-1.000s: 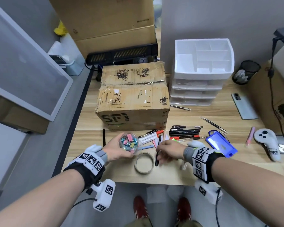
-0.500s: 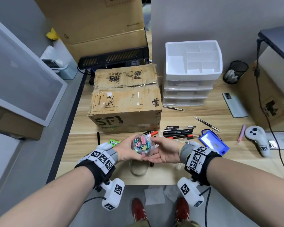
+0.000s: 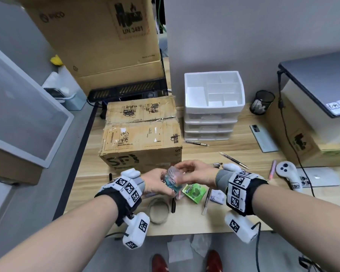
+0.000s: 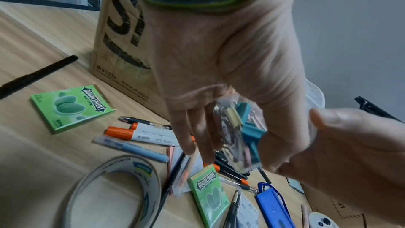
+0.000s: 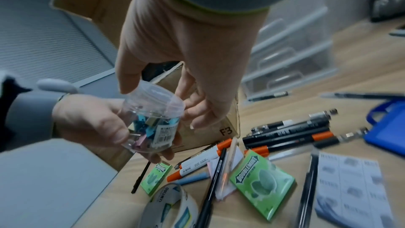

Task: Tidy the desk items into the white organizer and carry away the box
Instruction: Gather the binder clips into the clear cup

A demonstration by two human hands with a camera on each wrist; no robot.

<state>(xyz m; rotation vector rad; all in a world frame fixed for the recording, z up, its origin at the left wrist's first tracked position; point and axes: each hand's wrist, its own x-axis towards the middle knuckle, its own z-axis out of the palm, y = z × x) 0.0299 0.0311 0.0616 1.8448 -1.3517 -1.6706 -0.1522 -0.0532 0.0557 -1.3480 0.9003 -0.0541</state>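
Head view: left hand point(image 3: 155, 183) and right hand point(image 3: 196, 174) both hold a small clear plastic jar point(image 3: 171, 178) of coloured binder clips, raised above the wood-grain tabletop point(image 3: 86, 185), just in front of the worn, taped cardboard box point(image 3: 141, 132). White plastic organizer point(image 3: 214, 91), with an open compartmented top tray over translucent drawers, stands just right of the box, well apart from the jar. A clear tape roll point(image 3: 158, 211), a glossy green gum pack point(image 3: 193, 193), a black mesh cup point(image 3: 261, 102) and a white controller point(image 3: 288, 174) lie on the tabletop. Left wrist view: left grip closed on the jar point(image 4: 238, 136), fingers curled under its cylindrical wall; teal, pink and olive clips visible through the plastic. Right-hand thumb point(image 4: 333, 120) presses at the jar's far end. Below: two flat green gum packs point(image 4: 72, 108), orange-capped white markers point(image 4: 140, 133), a pale blue pen point(image 4: 136, 150), a blue card holder point(image 4: 274, 209), the tape roll point(image 4: 114, 192). Right wrist view: right grip point(image 5: 175, 75) pinches the jar's ridged lid point(image 5: 157, 94), thumb on one side, fingers on the other; the left hand point(image 5: 92, 120) cups the base, barcode label facing the camera. Black pens point(image 5: 289, 133) lie side by side; a printed label sheet point(image 5: 350, 188) at right is blurred.
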